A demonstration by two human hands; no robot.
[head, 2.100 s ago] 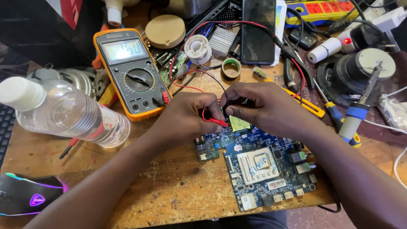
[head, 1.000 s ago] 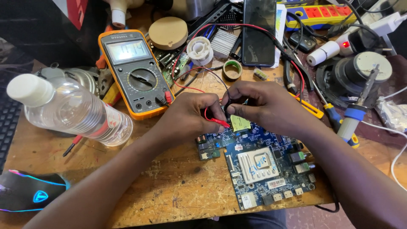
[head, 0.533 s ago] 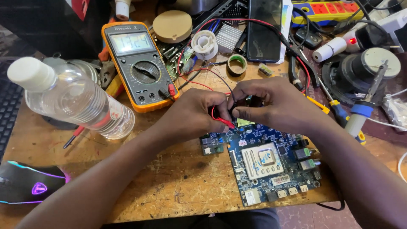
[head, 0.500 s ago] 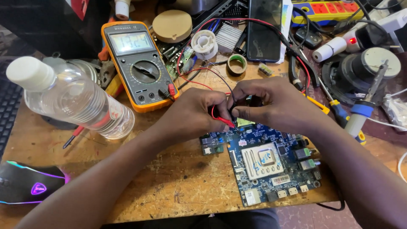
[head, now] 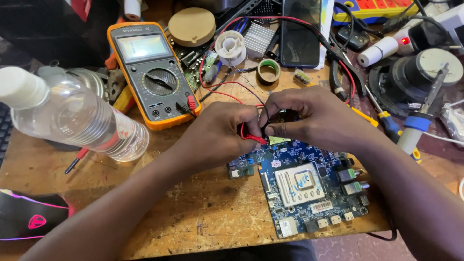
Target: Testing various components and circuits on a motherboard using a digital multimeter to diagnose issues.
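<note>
A blue circuit board (head: 304,193) with a silver heat sink lies on the wooden bench. My left hand (head: 217,135) pinches a red test probe (head: 251,137) whose tip touches the board's top edge. My right hand (head: 314,116) is closed around a black probe right beside it, mostly hidden by the fingers. Red and black leads (head: 227,87) run back to an orange multimeter (head: 152,72) at the upper left.
A clear plastic bottle (head: 72,113) lies at the left. A dark mouse (head: 29,222) sits at the bottom left. Tape roll (head: 268,71), solder spool (head: 230,47), phone (head: 299,31), screwdrivers (head: 386,123) and a soldering iron (head: 420,121) crowd the back and right.
Both hands stay pinched on the probes at the board's top edge. Only the view has shifted slightly; the board and meter sit as before.
</note>
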